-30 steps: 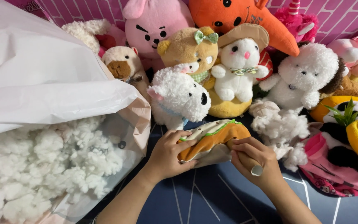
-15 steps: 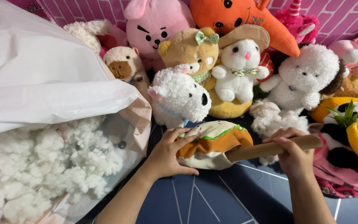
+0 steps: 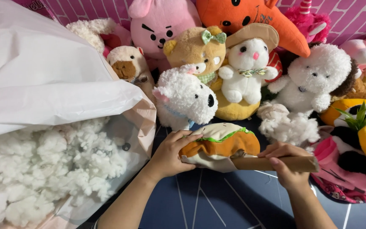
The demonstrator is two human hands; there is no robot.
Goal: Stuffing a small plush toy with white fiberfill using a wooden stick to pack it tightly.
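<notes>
My left hand (image 3: pixel 171 153) grips the left side of a burger-shaped plush toy (image 3: pixel 219 141) with a tan bun, a green edge and an orange-brown layer. My right hand (image 3: pixel 287 166) holds a brown stick (image 3: pixel 272 163) that lies level and points left, its tip going into the plush at its lower right. A loose clump of white stuffing (image 3: pixel 285 124) lies just behind my right hand.
A large white plastic bag (image 3: pixel 51 101) full of white stuffing (image 3: pixel 43 169) fills the left side. Several plush animals stand in a row behind: a white dog (image 3: pixel 187 99), a tan bear (image 3: pixel 200 48), a white bunny with a hat (image 3: pixel 247 63). A dark blue mat (image 3: pixel 217 203) lies underneath.
My right hand let go of the plush's edge, took up the brown stick and pushed its tip into the burger plush. The left hand kept its hold.
</notes>
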